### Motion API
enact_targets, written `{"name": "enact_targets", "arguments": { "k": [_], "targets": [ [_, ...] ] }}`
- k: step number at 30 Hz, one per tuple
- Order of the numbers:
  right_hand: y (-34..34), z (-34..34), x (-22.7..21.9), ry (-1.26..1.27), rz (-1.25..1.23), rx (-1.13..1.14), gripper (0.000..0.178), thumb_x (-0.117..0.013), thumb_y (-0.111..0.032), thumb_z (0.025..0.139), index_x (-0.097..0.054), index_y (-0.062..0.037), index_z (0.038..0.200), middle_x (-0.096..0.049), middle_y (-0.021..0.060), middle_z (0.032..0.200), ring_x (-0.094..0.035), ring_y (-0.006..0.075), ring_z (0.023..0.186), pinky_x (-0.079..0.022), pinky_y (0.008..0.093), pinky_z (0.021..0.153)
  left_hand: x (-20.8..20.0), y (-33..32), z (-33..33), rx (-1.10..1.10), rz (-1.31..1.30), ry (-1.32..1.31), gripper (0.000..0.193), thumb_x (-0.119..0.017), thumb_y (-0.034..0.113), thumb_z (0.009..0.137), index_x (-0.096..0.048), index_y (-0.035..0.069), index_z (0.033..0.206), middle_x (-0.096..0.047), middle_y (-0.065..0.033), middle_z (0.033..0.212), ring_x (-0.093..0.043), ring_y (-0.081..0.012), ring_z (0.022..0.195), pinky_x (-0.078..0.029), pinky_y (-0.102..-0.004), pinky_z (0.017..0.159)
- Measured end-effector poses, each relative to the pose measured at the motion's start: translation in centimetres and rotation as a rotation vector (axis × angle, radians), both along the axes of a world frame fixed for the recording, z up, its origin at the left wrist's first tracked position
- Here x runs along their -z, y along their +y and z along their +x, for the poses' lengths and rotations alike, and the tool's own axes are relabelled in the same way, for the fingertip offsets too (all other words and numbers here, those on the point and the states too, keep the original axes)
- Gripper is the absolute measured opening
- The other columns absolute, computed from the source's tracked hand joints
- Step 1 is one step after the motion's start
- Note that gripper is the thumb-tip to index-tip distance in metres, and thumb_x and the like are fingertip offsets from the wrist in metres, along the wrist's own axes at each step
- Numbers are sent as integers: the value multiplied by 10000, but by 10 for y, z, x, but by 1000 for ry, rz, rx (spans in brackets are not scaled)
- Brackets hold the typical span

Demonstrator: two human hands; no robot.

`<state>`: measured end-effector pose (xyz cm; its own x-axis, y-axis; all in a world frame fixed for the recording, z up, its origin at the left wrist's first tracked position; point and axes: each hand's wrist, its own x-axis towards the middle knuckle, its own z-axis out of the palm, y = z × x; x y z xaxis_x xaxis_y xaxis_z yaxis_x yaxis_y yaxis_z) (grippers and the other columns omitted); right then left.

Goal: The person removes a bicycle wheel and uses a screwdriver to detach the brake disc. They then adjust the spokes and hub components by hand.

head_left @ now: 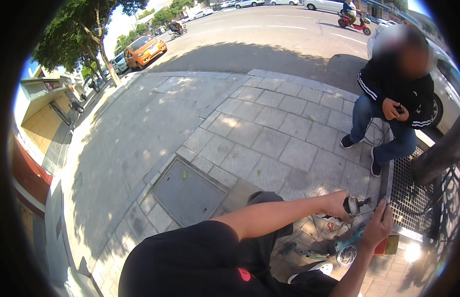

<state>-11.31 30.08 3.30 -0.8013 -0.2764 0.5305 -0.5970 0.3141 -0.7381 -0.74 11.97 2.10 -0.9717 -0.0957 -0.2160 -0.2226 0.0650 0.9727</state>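
Note:
My left hand [336,204], its arm stretched out to the right, is closed around a dark round metal part [353,206] with a silvery rim and a small dark end. Close beside it, my right hand [379,222] pinches something thin and dark, like a wire or thin rod, that reaches toward the part. It is too small to name. On the paving below my hands lie a silver slotted disc [346,256] and teal-handled tools [311,254]. A red and yellow box [387,245] stands by my right wrist.
A person [395,94] in a black jacket sits ahead on the right, holding a small dark object. Beside them are a tree trunk [437,153] and a metal grate [408,205]. A cover plate [189,190] lies in the paving. Cars and a red scooter [355,22] are on the road.

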Motion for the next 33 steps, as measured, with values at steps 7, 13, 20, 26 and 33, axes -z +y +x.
{"name": "enact_targets", "arguments": {
  "k": [7, 13, 20, 26, 33],
  "targets": [
    [-14, 8, -23, -285, -137, -13, 282, -586, -178, 1094, -713, 57, 1181, -626, 0, 835, -525, 65, 732, -468, 247, 664, -19, 0, 1, 36, -100, 38, 601, -909, 193, 747, -568, -43, 1183, -706, -124, 990, -677, -210, 909, -547, -355, 816],
    [-16, 10, -29, -379, -251, -22, 306, -594, -232, 1094, -718, 14, 1228, -615, -30, 781, -543, 34, 655, -458, 200, 599, 9, -10, -8, 53, -177, 20, 537, -872, 106, 793, -610, -1, 1249, -705, -71, 1052, -647, -160, 921, -537, -326, 800],
    [8, 2, -34, -310, -398, -149, 292, -622, -182, 1075, -696, 52, 1234, -670, -4, 836, -604, 48, 747, -512, 216, 686, 1, -9, -8, 33, -42, -47, 475, -832, 68, 820, -632, -13, 1242, -708, -69, 1083, -662, -165, 951, -551, -334, 836],
    [3, 1, -39, -256, -393, -122, 260, -630, -182, 1067, -730, 21, 1194, -691, 19, 840, -640, 62, 741, -534, 223, 679, -2, -11, -7, 91, 235, -159, 393, -757, 97, 861, -651, 7, 1229, -700, -68, 1074, -672, -174, 942, -557, -334, 849],
    [16, -12, -31, -370, -381, -199, 283, -619, -192, 1077, -715, 22, 1235, -700, 31, 866, -657, 81, 754, -541, 227, 690, 5, -13, -9, 99, 304, -153, 372, -749, 112, 873, -658, 6, 1218, -703, -67, 1060, -681, -176, 928, -565, -328, 849]
  ]
}}
